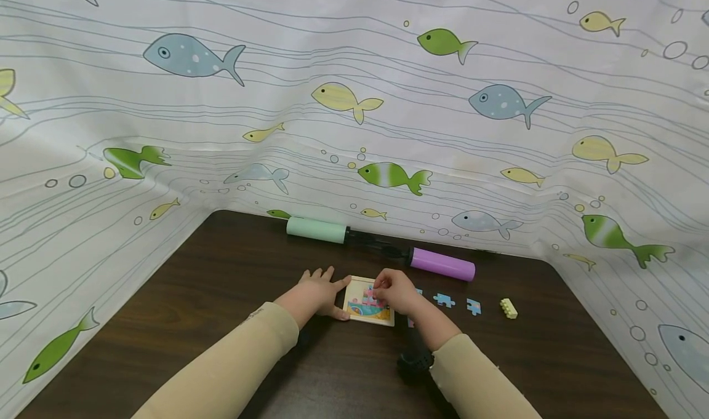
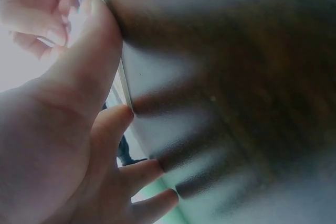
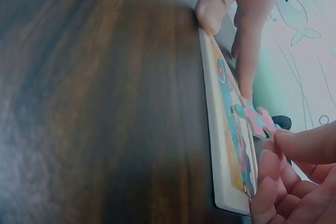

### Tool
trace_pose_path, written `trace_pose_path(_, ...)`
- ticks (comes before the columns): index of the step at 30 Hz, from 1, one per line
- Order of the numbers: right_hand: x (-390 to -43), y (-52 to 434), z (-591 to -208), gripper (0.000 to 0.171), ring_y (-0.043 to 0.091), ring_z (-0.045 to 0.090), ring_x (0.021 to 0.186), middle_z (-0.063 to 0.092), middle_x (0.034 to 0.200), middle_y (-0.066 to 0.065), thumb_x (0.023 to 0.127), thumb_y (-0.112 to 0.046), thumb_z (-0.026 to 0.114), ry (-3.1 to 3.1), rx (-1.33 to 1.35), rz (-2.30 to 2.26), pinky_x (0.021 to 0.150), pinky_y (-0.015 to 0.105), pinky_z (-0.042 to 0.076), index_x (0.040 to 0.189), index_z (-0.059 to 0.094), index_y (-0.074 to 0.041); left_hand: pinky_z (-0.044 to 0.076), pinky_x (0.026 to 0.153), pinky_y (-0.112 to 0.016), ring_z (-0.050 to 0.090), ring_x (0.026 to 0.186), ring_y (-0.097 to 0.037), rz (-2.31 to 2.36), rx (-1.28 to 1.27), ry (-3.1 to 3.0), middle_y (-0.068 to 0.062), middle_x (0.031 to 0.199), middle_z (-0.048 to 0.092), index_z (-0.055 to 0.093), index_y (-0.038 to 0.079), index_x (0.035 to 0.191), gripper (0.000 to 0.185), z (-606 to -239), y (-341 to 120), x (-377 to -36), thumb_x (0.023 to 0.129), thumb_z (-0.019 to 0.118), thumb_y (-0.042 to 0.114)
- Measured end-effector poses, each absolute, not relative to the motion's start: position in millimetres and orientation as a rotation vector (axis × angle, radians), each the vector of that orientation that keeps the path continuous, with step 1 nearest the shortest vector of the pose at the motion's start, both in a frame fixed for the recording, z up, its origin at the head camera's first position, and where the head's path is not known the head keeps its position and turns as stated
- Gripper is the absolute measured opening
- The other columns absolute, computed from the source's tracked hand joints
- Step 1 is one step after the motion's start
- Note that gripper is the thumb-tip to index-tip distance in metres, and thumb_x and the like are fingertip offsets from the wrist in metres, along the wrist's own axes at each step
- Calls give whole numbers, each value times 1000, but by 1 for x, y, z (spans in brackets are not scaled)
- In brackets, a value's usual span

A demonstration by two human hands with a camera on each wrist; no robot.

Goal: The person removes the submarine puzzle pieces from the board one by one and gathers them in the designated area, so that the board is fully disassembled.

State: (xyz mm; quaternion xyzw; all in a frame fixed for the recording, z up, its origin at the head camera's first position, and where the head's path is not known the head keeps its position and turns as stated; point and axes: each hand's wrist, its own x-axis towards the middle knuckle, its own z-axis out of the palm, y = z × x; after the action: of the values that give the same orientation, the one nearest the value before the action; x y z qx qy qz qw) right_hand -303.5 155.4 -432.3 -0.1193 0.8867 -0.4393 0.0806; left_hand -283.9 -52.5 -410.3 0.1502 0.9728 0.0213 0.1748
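A small square puzzle board [image 1: 368,307] with a colourful picture lies flat on the dark wooden table [image 1: 221,296]. My left hand [image 1: 327,287] rests flat on the table at the board's left side, thumb [image 3: 214,9] and forefinger against its edge, fingers straight. My right hand [image 1: 381,290] hovers over the board's upper right part and pinches a pink and blue puzzle piece [image 3: 256,119] just above the picture. The right wrist view shows the board [image 3: 224,145] edge-on. In the left wrist view my left hand [image 2: 105,145] lies beside the board's edge [image 2: 126,88].
Three loose blue puzzle pieces [image 1: 443,299] and a pale yellow toy brick [image 1: 508,308] lie right of the board. Behind it are a mint green cylinder [image 1: 316,229] and a purple cylinder [image 1: 442,264], joined by a black part. Fish-patterned cloth [image 1: 354,99] walls in the table.
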Motion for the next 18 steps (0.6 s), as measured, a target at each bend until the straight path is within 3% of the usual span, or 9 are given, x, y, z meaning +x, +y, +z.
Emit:
trace_pose_path(9,-300,177,-425,7,20,56,62,60,76,9,94,-6,67,2537,-228,-1512,56,32,48,96,63,0,16,115,-56,22,146,-37,43,428,2751,-14,161,21,26,31,158,93,-411,-51,-285,82,63,68)
trace_pose_path(18,-285,252,-415,11,20,54,63,62,79,8,94,-6,66,2510,-206,-1452,58,32,47,99,61,2,15,115,-56,20,146,-38,69,436,2745,-15,161,20,25,30,159,93,-412,-52,-286,82,63,67)
